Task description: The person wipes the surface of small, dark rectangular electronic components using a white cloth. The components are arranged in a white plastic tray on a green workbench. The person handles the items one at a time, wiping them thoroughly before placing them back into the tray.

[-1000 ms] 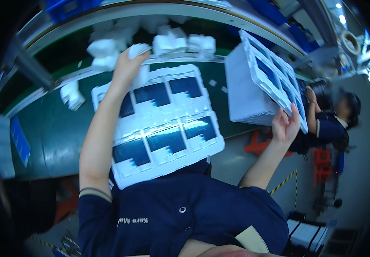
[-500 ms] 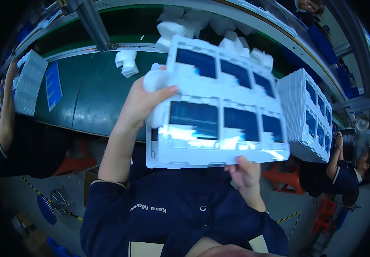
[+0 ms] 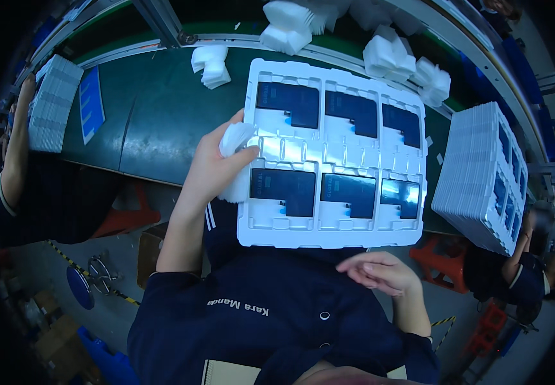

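Observation:
My left hand [image 3: 216, 157] is closed on the left edge of a white plastic tray [image 3: 290, 239], thumb on top. Between that thumb and fingers is also a wad of thin white foam sheets [image 3: 236, 138], which hangs down along the tray's left side. Several flat, dark, L-shaped batteries [image 3: 288, 104] lie in the tray's pockets, in two rows. Just off the tray's near edge, my right hand [image 3: 383, 273] holds nothing; its fingers are loosely stretched and apart. The tray is held up in front of my body, over the near side of the green table [image 3: 162, 102].
A tall stack of similar filled trays [image 3: 473, 173] stands at the right. White foam stacks [image 3: 390, 54] line the far side, and another small one [image 3: 211, 66] is on the table. At left are a blue sheet [image 3: 91, 104] and another tray stack [image 3: 56, 106]. People work at both sides.
My right hand has let go of the tray's near edge and drawn back toward my body. The tray has levelled out, and the second tray showing beneath it is now out of sight.

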Demonstrator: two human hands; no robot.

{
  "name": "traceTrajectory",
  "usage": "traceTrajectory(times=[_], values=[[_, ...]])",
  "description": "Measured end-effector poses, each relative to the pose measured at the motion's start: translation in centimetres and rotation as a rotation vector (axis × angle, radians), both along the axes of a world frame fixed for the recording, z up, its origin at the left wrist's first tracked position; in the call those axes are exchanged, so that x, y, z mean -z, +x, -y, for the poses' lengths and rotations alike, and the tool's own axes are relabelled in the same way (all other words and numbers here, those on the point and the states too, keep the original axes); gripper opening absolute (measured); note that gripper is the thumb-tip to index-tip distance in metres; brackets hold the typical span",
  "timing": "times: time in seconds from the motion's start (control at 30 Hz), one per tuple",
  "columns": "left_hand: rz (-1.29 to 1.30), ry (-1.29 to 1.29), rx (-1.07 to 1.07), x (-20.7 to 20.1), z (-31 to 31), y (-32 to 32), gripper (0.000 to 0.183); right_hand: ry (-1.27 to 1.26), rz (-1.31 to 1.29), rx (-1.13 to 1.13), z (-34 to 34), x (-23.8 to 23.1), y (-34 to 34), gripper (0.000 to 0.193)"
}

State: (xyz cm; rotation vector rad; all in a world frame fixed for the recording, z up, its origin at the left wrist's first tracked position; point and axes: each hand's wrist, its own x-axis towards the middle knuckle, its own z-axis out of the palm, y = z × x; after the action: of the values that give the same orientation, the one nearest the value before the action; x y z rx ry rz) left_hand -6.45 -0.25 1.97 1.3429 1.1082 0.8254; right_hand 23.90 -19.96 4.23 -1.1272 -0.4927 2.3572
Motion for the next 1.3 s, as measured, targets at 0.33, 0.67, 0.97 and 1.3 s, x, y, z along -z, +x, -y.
traceTrajectory(times=[0.33,0.67,0.97,1.3], values=[[-0.512,0.213,0.085,-1.1,-0.5,-0.4,0.056,1.225,1.734,0.004,-1.6,-1.3,0.6,0.071],[-0.494,0.143,0.143,-1.2,-0.4,-0.4,0.044,1.208,1.956,-0.093,-0.6,2.2,0.2,0.094],[-0.437,0.178,0.046,-0.1,-1.2,1.3,0.042,1.398,2.007,0.165,-2.3,5.1,1.4,0.093],[0.015,0.147,-0.188,1.7,-1.3,1.1,0.042,1.370,1.967,0.083,-4.3,4.6,4.6,0.079]])
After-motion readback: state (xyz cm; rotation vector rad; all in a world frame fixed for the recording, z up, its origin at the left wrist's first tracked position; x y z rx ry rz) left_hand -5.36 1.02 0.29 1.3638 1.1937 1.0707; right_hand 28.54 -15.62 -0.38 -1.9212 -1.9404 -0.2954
